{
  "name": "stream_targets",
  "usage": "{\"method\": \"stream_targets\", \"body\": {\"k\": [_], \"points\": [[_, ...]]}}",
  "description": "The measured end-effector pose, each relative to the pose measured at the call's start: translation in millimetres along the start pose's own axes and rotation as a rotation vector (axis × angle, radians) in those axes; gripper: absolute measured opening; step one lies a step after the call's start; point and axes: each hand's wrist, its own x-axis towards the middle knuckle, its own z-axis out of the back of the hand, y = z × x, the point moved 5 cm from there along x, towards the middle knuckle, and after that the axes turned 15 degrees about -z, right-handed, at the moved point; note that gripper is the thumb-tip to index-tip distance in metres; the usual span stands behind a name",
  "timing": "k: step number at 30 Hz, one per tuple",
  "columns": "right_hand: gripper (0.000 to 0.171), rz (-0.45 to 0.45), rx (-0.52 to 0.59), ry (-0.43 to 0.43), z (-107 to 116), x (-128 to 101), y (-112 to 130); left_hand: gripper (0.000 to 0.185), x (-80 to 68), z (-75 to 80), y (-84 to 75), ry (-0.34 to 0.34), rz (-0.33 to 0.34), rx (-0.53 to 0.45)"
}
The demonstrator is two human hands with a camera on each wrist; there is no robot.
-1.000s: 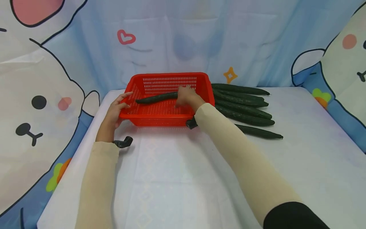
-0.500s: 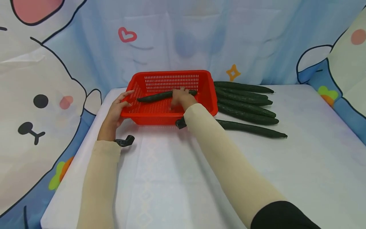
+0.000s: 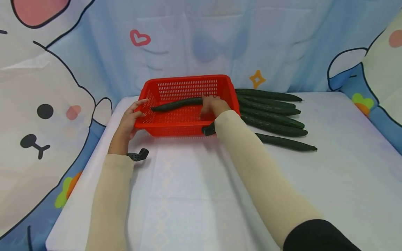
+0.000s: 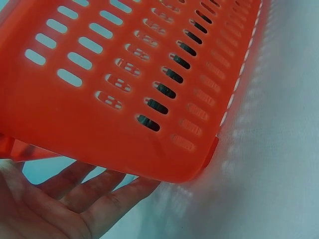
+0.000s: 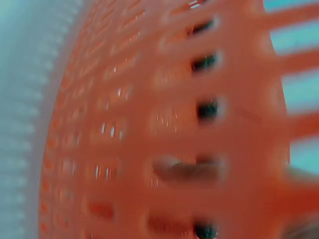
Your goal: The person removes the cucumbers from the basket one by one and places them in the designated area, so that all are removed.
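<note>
A red slotted plastic basket [image 3: 177, 130] stands on the white table near the curtain. My left hand [image 3: 127, 120] holds its left end, two digits reaching over the rim; the left wrist view shows other fingers [image 4: 104, 196] along the outside below the rim. One long dark green cucumber [image 3: 176, 104] lies inside the basket. Reaching into the basket, my right hand [image 3: 213, 106] grips that cucumber toward its right end, which the hand hides. Through the blurred slots of the right wrist view, a digit [image 5: 187, 171] shows beside the dark cucumber.
Right of the basket, several cucumbers [image 3: 271, 120] lie side by side on the table [image 3: 188, 195]. Another cucumber [image 3: 285, 143] lies apart in front of them, partly behind my right sleeve. A printed blue curtain [image 3: 201, 38] hangs directly behind.
My right hand shifted left along the cucumber, then back right toward the basket's right end. The cucumber stays almost in place, and my left hand keeps its hold on the basket.
</note>
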Motion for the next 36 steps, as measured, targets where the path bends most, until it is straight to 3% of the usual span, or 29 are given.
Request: {"method": "stream_targets", "body": {"k": [6,9,16,19,21,25,26,28,33,36], "points": [[0.089,0.044,0.038,-0.110,8,4,-2,0.052,0.0,1.9,-1.9,-0.018,0.004,0.030],[0.084,0.059,-0.003,-0.068,3,3,-2,0.052,-0.4,2.7,0.1,-0.024,0.011,0.031],[0.078,0.065,-0.087,-0.138,1,1,0,0.052,-1.7,1.7,2.7,-0.021,0.012,0.029],[0.079,0.046,-0.120,-0.104,-2,3,0,0.051,-1.8,1.6,3.2,-0.026,0.016,0.032],[0.078,0.054,-0.099,-0.142,0,5,2,0.051,-1.5,1.0,3.4,-0.025,0.017,0.033],[0.070,0.111,-0.053,-0.338,10,8,7,0.052,-0.5,-0.3,3.2,-0.018,0.017,0.036],[0.068,0.122,-0.029,-0.353,11,8,7,0.051,-0.4,-0.4,3.2,-0.020,0.019,0.038],[0.072,0.111,-0.030,-0.311,9,10,6,0.051,-0.3,-0.3,3.1,-0.024,0.022,0.040],[0.090,0.039,-0.053,-0.070,-2,7,1,0.051,-0.3,-0.7,2.1,-0.025,0.018,0.042],[0.085,0.050,-0.093,-0.069,-2,4,1,0.051,-0.5,-1.1,1.0,-0.023,0.011,0.041]]}}
